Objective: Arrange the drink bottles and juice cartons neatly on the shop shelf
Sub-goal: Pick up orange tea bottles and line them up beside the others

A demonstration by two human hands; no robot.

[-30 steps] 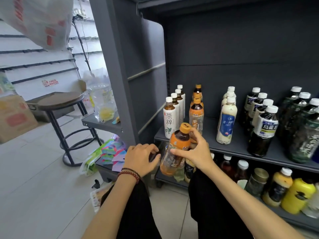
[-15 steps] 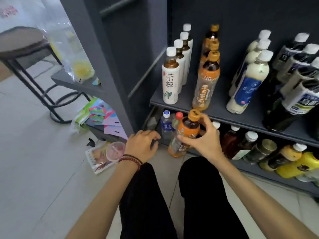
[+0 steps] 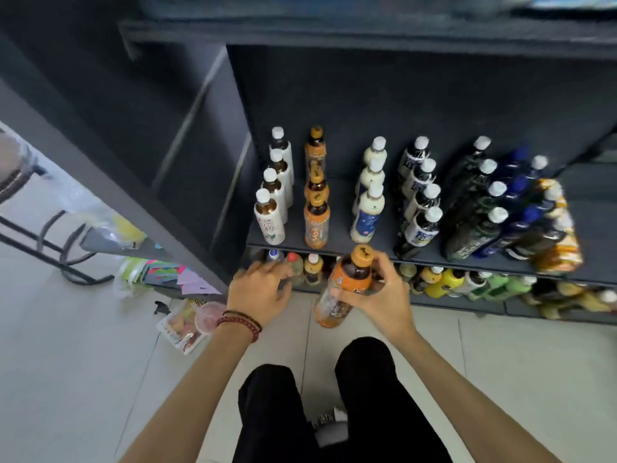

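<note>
left hand [image 3: 258,292] open, fingers spread, holding nothing, hovering by the lower shelf bottles [image 3: 314,269] at the left end. orange-cap bottle [image 3: 350,277] tilted, off the shelf, in front of the middle shelf [image 3: 339,230] edge, just below the orange-label row [image 3: 316,222]. right hand [image 3: 384,295] wrapped round its shoulder and body. further right: milky row [image 3: 367,212], dark rows [image 3: 422,225], all upright.

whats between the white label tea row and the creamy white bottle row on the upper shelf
A row of orange-capped bottles stands between the white-label row and the creamy row, with bare shelf either side of it; the head view shows this.
</note>
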